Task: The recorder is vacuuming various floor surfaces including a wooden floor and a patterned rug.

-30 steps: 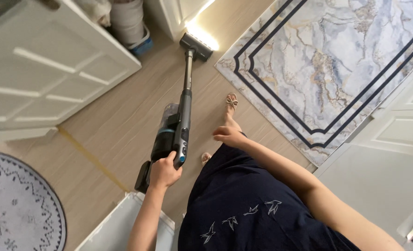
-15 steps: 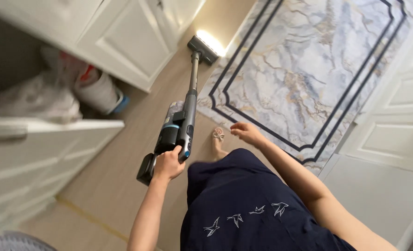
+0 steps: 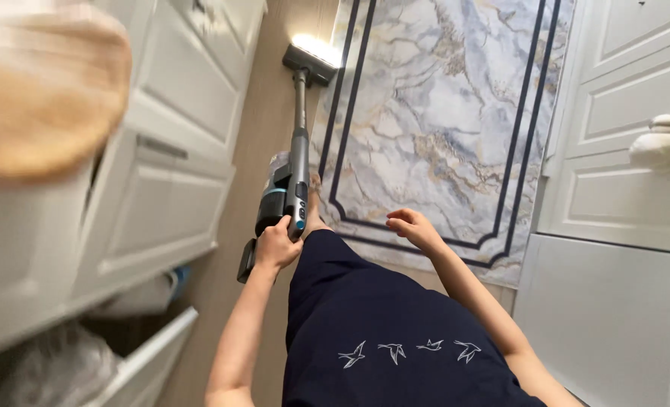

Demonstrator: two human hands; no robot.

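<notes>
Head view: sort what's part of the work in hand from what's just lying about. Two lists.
In use:
- stick vacuum, gripped by the left hand
- its lit floor head, at the edge of the marble-pattern rug
- wooden floor

Lying about:
- white cabinets
- open lower cabinet door
- folded pale cloth at right
- right hand, empty, held out over the rug

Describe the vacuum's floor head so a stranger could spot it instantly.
Start at the marble-patterned rug between the white cabinets. At its far left corner, the stick vacuum held by the left hand ends in the floor head. It is dark, and the only thing casting a bright light.
</notes>
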